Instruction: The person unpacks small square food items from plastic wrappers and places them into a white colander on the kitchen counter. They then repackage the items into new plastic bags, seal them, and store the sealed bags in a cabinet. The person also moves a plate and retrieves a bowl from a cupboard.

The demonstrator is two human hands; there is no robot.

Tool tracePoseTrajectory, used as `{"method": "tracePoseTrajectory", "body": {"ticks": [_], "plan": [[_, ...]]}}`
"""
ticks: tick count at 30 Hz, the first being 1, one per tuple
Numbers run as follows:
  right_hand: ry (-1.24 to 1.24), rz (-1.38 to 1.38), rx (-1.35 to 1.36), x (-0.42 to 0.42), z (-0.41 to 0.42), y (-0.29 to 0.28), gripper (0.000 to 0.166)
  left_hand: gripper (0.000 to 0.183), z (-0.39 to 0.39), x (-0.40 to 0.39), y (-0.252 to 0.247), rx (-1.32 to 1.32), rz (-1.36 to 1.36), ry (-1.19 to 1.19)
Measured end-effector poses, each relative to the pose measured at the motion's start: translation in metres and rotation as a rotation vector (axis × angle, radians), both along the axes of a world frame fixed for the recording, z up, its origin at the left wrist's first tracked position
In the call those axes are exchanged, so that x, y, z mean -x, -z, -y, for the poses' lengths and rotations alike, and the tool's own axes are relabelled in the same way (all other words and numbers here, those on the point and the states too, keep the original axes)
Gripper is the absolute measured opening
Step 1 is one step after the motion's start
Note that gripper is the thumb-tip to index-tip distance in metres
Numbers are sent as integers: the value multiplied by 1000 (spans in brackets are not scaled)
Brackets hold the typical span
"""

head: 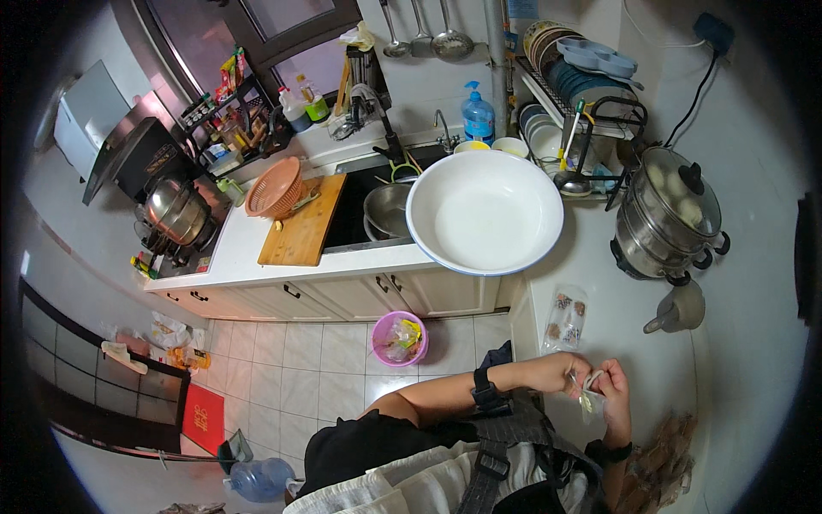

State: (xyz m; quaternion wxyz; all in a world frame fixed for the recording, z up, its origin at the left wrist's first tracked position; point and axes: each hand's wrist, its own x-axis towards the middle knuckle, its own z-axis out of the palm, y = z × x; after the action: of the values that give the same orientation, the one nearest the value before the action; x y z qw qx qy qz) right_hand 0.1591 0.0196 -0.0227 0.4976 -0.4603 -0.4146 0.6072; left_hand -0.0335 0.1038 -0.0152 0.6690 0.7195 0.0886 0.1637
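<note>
My left hand (575,372) and my right hand (613,385) are close together over the right-hand counter, both pinching the top of a small clear plastic bag (592,406). A pale cord or rolled edge loops between the fingers, and something yellowish-green shows inside the bag. Just beyond my hands, a clear packet with several small portions of dried spices (565,320) lies flat on the counter. A large white basin (486,212) with a blue rim rests over the sink's right end and the counter corner.
A multi-tier steamer with a glass lid (671,215) and a beige jug (677,308) stand along the right wall. A wooden cutting board (305,221) and orange plastic basket (275,188) are left of the sink. On the floor is a pink bin (399,360). Brown wrapped material (661,462) lies near my right forearm.
</note>
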Motion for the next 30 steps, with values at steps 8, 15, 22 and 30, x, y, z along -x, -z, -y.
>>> {"method": "tracePoseTrajectory", "body": {"ticks": [8, 15, 22, 30], "plan": [[40, 109, 155, 30, 0, -24, 12, 13, 3, 4, 15, 395, -3, -177], [192, 260, 34, 48, 5, 12, 23, 12, 1, 6, -5, 673, -185, -198], [313, 177, -97, 31, 7, 43, 14, 8, 3, 1, -12, 694, -242, -78], [301, -251, -160, 2, 23, -58, 9, 8, -11, 16, 1, -235, -251, -604]]}}
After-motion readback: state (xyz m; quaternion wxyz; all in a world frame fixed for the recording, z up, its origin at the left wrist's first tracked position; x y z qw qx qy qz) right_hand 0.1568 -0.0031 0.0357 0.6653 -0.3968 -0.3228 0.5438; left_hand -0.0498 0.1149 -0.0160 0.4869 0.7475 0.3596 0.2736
